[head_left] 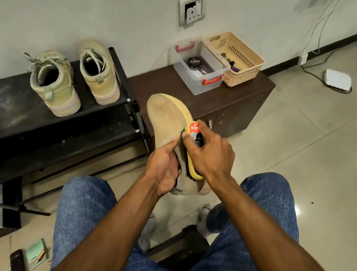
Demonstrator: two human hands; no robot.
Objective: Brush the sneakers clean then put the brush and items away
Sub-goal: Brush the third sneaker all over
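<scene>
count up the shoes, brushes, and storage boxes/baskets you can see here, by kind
shoes: 3, two on the black rack and one held in the left hand, sole up
brushes: 1, the yellow brush gripped by the right hand
storage containers: 2, a clear box and a beige basket on the brown cabinet
total: 6

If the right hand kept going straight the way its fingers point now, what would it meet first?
Probably the held sneaker: the right hand grips the yellow brush against its side, fingers pointing up-left toward the sole. Depth is unclear from this one view.
</scene>
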